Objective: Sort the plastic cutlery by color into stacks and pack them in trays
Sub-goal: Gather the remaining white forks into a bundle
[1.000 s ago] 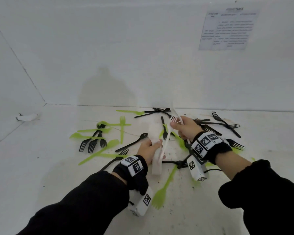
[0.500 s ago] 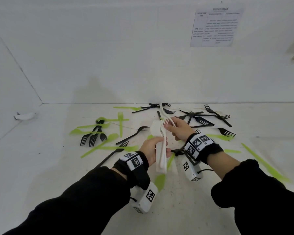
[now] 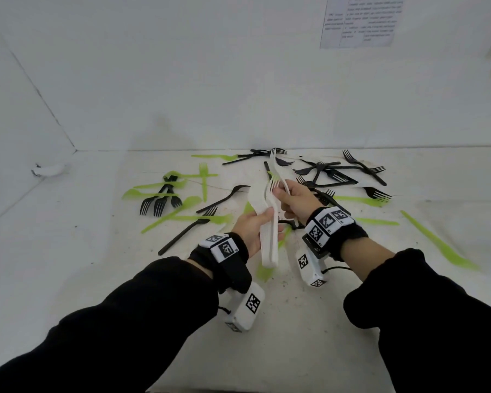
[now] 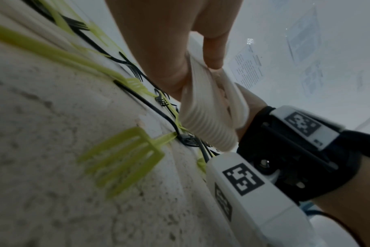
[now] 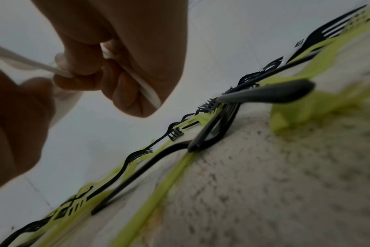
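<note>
While we are building the white stack, we are gripping it in the left hand (image 3: 253, 228), fingers and thumb wrapped round the nested white stack (image 3: 268, 236), which is hanging above the near middle of the table (image 3: 68, 265). The right hand (image 3: 292, 202) is clenching round a few white forks (image 3: 275, 180), tines pointing far, and is holding them just beside the top of the stack.

To do this step well, we are advising that the forks be aligned tine to tine with the stack, then slid down along it until they nest; the left grip should loosen only enough to admit them, since a slack hold could fan the stack apart.

Beyond the hands, green cutlery (image 3: 182, 214) and black forks (image 3: 363, 168) are lying mixed across the far half of the table, so sorting appears to be at an early stage. We are seeing no tray clearly.

The left wrist view is showing the ribbed edges of the stacked handles (image 4: 207, 123), hidden from the head view. The right wrist view is showing a white handle (image 5: 146, 90) running through the curled fingers (image 5: 125, 93), and black forks overlapping green pieces near the table surface.
</note>
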The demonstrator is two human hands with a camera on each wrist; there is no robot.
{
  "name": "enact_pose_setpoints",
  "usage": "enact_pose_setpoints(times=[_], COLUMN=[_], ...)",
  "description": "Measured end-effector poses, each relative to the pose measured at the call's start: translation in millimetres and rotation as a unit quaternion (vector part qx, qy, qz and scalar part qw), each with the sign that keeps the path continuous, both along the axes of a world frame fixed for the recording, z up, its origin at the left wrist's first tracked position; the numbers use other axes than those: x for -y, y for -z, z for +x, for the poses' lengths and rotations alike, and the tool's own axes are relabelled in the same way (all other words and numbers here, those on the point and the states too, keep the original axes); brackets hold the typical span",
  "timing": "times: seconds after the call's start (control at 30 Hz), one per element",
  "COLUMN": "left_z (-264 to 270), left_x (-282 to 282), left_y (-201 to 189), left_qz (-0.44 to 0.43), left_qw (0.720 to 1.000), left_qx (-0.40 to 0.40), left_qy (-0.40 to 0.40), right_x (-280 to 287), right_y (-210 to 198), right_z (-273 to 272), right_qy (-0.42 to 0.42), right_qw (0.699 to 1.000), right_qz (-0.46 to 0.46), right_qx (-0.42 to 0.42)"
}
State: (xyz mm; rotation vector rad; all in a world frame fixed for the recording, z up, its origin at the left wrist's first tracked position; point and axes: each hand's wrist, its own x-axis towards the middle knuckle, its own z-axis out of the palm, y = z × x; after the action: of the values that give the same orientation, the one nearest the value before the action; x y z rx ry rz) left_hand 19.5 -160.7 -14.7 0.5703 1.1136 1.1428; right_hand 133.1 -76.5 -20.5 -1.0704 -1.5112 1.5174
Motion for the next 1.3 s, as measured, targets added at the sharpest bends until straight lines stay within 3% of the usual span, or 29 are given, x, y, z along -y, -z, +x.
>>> enact_pose_setpoints(times=[0.27, 0.4, 0.53, 0.7, 0.77, 0.9, 1.0, 1.3], left_z=[23.4, 40.3, 50.0, 61.6, 65.4, 66.8, 63.6, 49.2], left_x=[22.6, 38.5, 49.1, 63.3, 69.2, 75.9, 78.3, 76.2], left_y=[-0.7, 0.5, 10.5, 19.2, 20.0, 15.9, 12.2, 9.3], left_qz=[-0.002, 0.004, 0.017, 0.033, 0.028, 0.024, 0.023, 0.032], left_qw=[1.000, 1.000, 0.994, 0.990, 0.990, 0.989, 0.986, 0.985], left_qx=[0.010, -0.003, -0.026, -0.008, -0.002, -0.011, -0.042, -0.027], left_qy=[0.000, -0.028, -0.101, -0.139, -0.138, -0.143, -0.158, -0.167], right_x=[15.0, 32.3, 60.2, 91.4, 95.2, 98.7, 103.7, 102.0], right_y=[-1.9, -5.4, -5.7, 5.8, 8.0, 10.1, 5.1, 2.3], right_z=[25.5, 35.3, 36.5, 41.5, 45.0, 51.0, 50.5, 32.0], right_qy=[0.040, 0.030, -0.008, -0.104, -0.084, -0.011, -0.036, -0.037], right_qw=[0.985, 0.985, 0.990, 0.971, 0.974, 0.993, 0.996, 0.989], right_qz=[0.135, 0.109, -0.020, 0.038, 0.058, 0.008, 0.020, 0.089], right_qx=[0.099, 0.131, 0.138, 0.210, 0.203, 0.115, 0.084, 0.109])
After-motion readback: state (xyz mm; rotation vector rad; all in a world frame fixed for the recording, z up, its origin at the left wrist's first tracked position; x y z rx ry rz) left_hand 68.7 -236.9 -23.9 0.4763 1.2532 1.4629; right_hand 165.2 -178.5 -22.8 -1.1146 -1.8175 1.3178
